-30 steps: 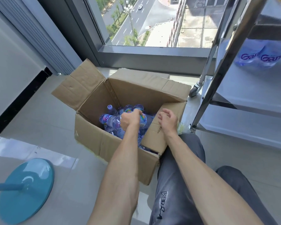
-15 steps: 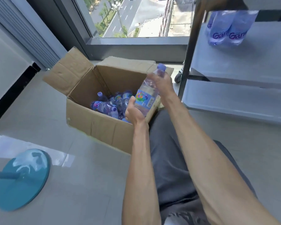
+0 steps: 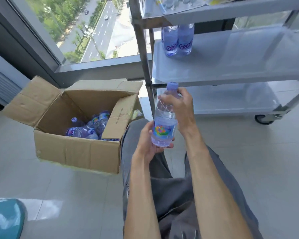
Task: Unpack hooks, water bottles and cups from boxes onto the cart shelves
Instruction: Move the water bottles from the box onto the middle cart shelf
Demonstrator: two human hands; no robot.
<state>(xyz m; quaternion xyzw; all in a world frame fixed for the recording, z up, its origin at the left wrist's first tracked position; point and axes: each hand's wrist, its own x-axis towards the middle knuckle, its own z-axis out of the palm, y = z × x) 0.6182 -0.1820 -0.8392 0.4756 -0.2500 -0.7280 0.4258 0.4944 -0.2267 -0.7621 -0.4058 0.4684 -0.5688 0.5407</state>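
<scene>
Biggest thing in view now is the steel cart (image 3: 231, 73), way more of it than half a second ago since your head has swung right and up. Its middle shelf has two water bottles (image 3: 177, 40) standing upright side by side near the back left corner, labels facing you. The top shelf shows something clear and crinkly, too blurry to call.

The cardboard box (image 3: 76, 149) has slid over to the left of the frame, flaps open, with a pile of bottles (image 3: 91, 125) still lying inside on their sides.

The bottle you're holding (image 3: 164, 125) is out of the box and over your lap now, upright, cap level with the edge of the cart's middle shelf but not touching it. Earlier it was tilted right over the box corner.

Your right hand (image 3: 179, 106) wraps the upper part just under the cap, and your left hand (image 3: 150, 144) cups the bottom. Both are clamped on that one bottle.

A teal round base (image 3: 5, 219) sits bottom left.
</scene>
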